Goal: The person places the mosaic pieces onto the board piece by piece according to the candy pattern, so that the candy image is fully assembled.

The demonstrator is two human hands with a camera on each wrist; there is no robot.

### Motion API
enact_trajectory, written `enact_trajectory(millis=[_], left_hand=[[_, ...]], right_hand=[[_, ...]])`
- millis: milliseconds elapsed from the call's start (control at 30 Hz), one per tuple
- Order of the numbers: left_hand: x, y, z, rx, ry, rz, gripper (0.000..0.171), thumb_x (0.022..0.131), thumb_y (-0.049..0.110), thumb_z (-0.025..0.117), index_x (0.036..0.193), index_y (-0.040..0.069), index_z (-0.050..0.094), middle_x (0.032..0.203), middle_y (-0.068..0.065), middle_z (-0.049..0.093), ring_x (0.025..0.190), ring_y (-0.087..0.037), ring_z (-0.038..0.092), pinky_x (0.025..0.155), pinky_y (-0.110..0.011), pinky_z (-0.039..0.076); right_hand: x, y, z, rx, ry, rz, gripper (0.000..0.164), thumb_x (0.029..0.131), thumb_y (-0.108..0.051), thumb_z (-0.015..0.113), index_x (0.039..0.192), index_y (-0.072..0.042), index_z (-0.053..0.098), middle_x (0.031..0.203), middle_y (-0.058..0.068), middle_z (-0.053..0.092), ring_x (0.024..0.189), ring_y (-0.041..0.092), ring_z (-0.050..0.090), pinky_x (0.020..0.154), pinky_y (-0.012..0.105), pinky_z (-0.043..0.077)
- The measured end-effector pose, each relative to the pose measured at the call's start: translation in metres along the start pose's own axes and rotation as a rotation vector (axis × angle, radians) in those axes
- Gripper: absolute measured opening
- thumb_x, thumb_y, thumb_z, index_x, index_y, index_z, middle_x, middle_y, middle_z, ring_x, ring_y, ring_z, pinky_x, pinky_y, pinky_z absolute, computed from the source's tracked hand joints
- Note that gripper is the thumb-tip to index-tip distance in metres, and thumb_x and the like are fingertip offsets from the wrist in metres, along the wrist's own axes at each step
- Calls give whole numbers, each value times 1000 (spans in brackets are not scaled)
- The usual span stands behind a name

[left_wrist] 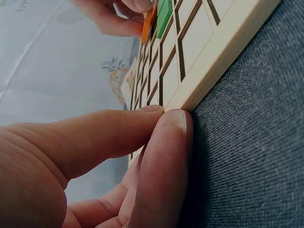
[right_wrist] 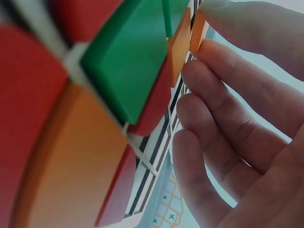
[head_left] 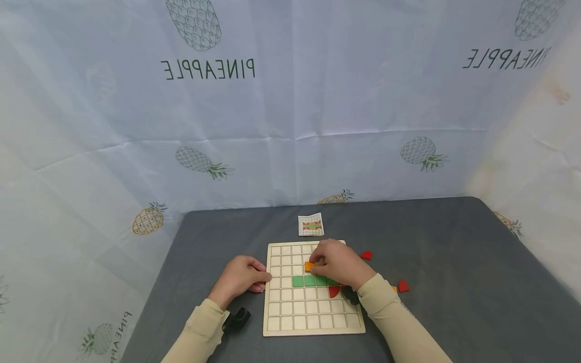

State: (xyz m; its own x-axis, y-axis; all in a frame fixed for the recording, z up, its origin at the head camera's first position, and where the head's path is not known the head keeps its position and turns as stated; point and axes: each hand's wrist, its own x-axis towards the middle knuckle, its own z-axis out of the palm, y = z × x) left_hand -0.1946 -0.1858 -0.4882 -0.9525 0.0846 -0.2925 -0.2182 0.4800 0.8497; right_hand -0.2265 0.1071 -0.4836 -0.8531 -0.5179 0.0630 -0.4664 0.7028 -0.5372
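A pale wooden board (head_left: 313, 325) with a grid of square recesses lies on the dark table. My left hand (head_left: 243, 277) pinches its left edge between thumb and finger, as the left wrist view shows up close. Over the board's upper middle, my right hand (head_left: 339, 263) holds an orange square tile (head_left: 309, 266) by thumb and index finger; in the right wrist view this tile (right_wrist: 197, 33) looks tilted. Just below runs a row of green tiles (head_left: 310, 281), partly hidden by the right hand. Under that row sits a red rounded piece (head_left: 334, 292).
A small card (head_left: 311, 225) with a coloured grid picture lies beyond the board. Right of the board are loose red pieces (head_left: 366, 255) and an orange piece (head_left: 394, 289), partly behind the right sleeve. A pineapple-print cloth (head_left: 290, 171) hangs behind the table.
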Motion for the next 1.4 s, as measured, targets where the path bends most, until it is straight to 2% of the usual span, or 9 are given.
enact_trajectory(millis=[467, 700, 1167, 1400], left_hand=[[1, 2, 1, 15, 22, -8, 24, 87, 12, 90, 101, 0, 74, 80, -11, 77, 64, -15, 74, 63, -34, 67], [3, 1, 1, 7, 5, -11, 23, 88, 13, 89, 101, 1, 74, 80, -10, 77, 65, -15, 74, 64, -33, 67], [2, 3, 1, 13, 0, 6, 24, 88, 13, 89, 101, 1, 75, 80, -10, 77, 65, -15, 74, 64, -34, 67], [0, 2, 0, 16, 12, -4, 25, 87, 14, 90, 102, 1, 75, 81, -11, 77, 66, -16, 74, 64, -34, 67]], right_hand=[[1, -3, 0, -30, -3, -22, 14, 92, -22, 89, 104, -17, 85, 99, -8, 72, 89, 8, 62, 78, 27, 60], [-1, -4, 0, -29, -3, -18, 14, 91, -17, 89, 104, -16, 85, 99, -5, 72, 88, 9, 62, 79, 28, 60], [-3, -2, -4, -34, 10, -21, 12, 92, -20, 88, 103, -17, 85, 98, -8, 72, 89, 8, 62, 78, 26, 59], [-21, 6, -19, -35, 28, 55, 11, 95, -23, 86, 105, -17, 84, 100, -8, 73, 92, 11, 64, 79, 29, 60]])
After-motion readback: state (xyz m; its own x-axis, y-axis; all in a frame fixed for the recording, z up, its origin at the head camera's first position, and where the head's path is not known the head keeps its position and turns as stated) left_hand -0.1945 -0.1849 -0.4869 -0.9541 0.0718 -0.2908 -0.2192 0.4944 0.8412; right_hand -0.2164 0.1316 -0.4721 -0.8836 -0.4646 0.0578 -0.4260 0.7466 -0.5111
